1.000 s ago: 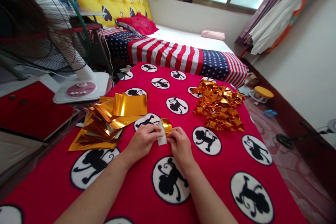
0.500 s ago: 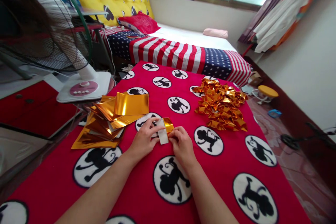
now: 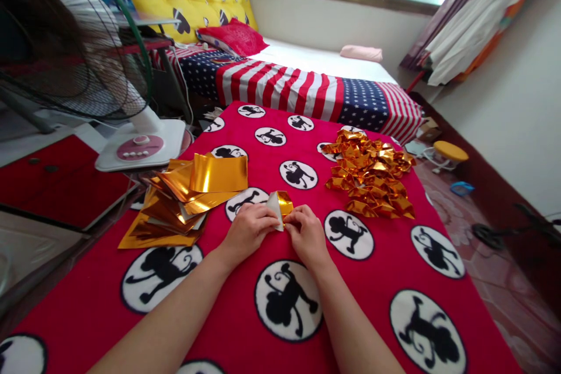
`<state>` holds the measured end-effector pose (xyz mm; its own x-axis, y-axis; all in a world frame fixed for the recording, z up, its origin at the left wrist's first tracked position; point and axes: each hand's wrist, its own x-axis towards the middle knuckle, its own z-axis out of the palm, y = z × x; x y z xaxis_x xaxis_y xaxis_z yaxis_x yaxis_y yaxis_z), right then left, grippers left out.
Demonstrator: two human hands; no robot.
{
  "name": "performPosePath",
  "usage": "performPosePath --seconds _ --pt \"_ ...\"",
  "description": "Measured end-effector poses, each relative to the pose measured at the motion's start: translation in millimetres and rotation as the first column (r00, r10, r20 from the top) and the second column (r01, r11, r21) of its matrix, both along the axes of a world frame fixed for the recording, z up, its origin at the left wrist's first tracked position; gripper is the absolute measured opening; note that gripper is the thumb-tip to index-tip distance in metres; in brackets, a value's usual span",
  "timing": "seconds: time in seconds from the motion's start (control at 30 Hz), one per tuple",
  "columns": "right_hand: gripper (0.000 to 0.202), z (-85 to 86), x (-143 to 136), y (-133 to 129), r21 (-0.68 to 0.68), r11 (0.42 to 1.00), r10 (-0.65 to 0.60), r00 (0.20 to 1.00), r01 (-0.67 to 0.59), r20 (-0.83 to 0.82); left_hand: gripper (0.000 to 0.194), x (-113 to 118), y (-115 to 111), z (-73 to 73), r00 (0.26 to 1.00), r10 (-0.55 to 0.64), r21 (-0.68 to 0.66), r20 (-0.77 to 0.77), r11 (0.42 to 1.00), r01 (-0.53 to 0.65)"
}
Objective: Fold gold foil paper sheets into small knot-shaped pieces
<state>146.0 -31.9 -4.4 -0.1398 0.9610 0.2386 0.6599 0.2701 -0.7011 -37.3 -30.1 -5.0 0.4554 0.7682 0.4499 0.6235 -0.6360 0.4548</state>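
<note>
Between my hands, a small gold foil paper [image 3: 284, 202] shows its pale back on the left and its shiny face on the right. My left hand [image 3: 249, 227] pinches the pale side's lower left edge. Fingers of my right hand [image 3: 305, 232] are closed on the lower right corner. A loose stack of flat gold sheets [image 3: 219, 174] lies to the left on the red cloth [image 3: 350, 298] with monkey prints. To the right is a heap of folded gold pieces [image 3: 372, 172].
A white fan base [image 3: 140, 143] stands left of the cloth, its caged head above. Beyond the far edge is a bed [image 3: 280, 85] with a flag-patterned cover. A yellow stool [image 3: 450, 151] is on the floor at right.
The pale flap has gone from a strip to a pointed, triangular shape. My left fingers have moved down and right along it, closer to my right hand.
</note>
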Motion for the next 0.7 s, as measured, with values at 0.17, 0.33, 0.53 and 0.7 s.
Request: performPosePath --seconds 0.17,0.33,0.53,0.7 --pt "0.016 -1.8 0 0 -0.019 1.000 -0.010 1.000 0.010 -0.027 0.009 -1 13 -0.6 0.996 -0.067 -0.074 0.059 0.995 0.071" --pt "0.016 -1.7 -1 0 -0.018 1.000 -0.021 0.999 0.020 -0.034 0.010 1 21 5.1 0.991 -0.080 -0.165 0.104 0.982 0.097" --pt "0.015 -0.9 -2 -3 0.003 0.999 -0.033 0.999 0.033 -0.018 0.009 5 19 7.0 0.996 0.000 -0.183 0.093 0.983 0.017" --pt "0.014 -0.2 -3 -4 0.005 0.999 -0.042 0.999 0.042 -0.009 0.008 8 17 5.1 0.995 0.064 -0.182 0.071 0.982 -0.050"
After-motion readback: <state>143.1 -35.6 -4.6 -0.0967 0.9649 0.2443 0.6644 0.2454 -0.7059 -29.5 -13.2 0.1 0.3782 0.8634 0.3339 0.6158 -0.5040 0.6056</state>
